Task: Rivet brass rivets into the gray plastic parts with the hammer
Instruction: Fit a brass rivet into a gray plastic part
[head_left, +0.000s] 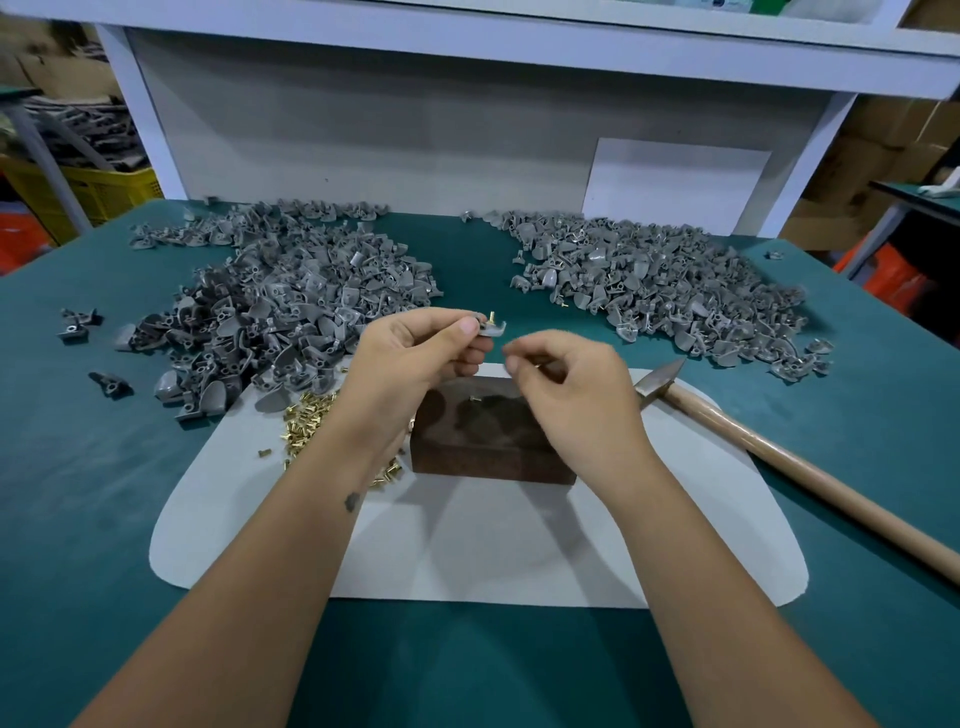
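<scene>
The left hand (415, 348) is raised above the middle of the worktop (104, 519). Its thumb and fingers pinch a gray plastic part (491, 332), and a brass rivet (491, 315) stands upright out of the top of that part. The right hand (571, 395) hovers just beside it, above the dark block (483, 441). Its fingers are curled inward with the tips drawn together; whether they pinch anything cannot be told.

The dark block rests on a white mat (467, 561) laid at the centre of the worktop toward the near edge. A single small brass piece (474, 399) lies on the top face of the block. Loose brass rivets (306, 415) lie in a heap on the left part of the mat, partly hidden by the left forearm.

The hammer (779, 457) lies untouched on the right side. Its metal head rests on the mat's far right edge, and its wooden handle runs toward the worktop's near right corner.

Two piles of gray plastic parts occupy the far half of the worktop: the left pile (280, 301) toward the far left corner, the right pile (665, 291) toward the far right corner.
</scene>
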